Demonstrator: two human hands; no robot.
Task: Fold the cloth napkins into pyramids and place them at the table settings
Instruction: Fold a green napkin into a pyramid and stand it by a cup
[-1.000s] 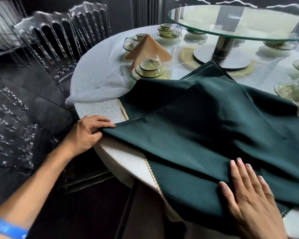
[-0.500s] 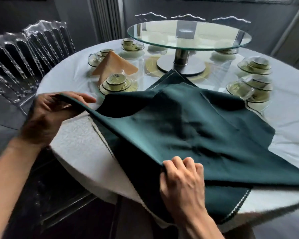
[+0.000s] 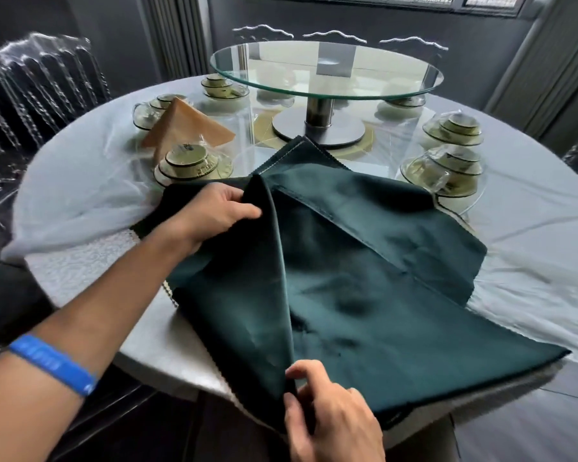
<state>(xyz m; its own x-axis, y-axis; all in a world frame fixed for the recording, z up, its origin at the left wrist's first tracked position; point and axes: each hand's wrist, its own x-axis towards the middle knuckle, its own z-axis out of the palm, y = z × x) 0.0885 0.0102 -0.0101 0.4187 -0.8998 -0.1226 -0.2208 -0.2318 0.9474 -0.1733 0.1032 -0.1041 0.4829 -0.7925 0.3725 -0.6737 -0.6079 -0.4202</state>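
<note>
We are in the early folding stage of the dark green napkin (image 3: 364, 295), which lies across the near edge of the round desk (image 3: 531, 228) at centre frame. The left hand (image 3: 214, 211), at centre left, pinches the far end of a raised flap of cloth. The right hand (image 3: 327, 408), at lower centre, pinches the near end of the same flap between thumb and fingers. The flap stands up as a ridge between the two hands, while the rest of the napkin lies flat toward the right.

We judge the step in hand to be a fold of the left half over the right. The next move calls for carrying both pinched points rightward together, aligning the edges, then pressing the crease flat.

One finished tan pyramid napkin (image 3: 184, 128) already stands at a setting in the upper left, just behind a stacked cup and saucer (image 3: 191, 161). A glass turntable (image 3: 324, 71) occupies the upper centre.

Further green cloth with a stitched edge shows beyond the napkin; we cannot tell whether it is a separate piece. The napkin's left corner is hidden behind the raised flap. The right wrist is cut off by the lower frame edge.
</note>
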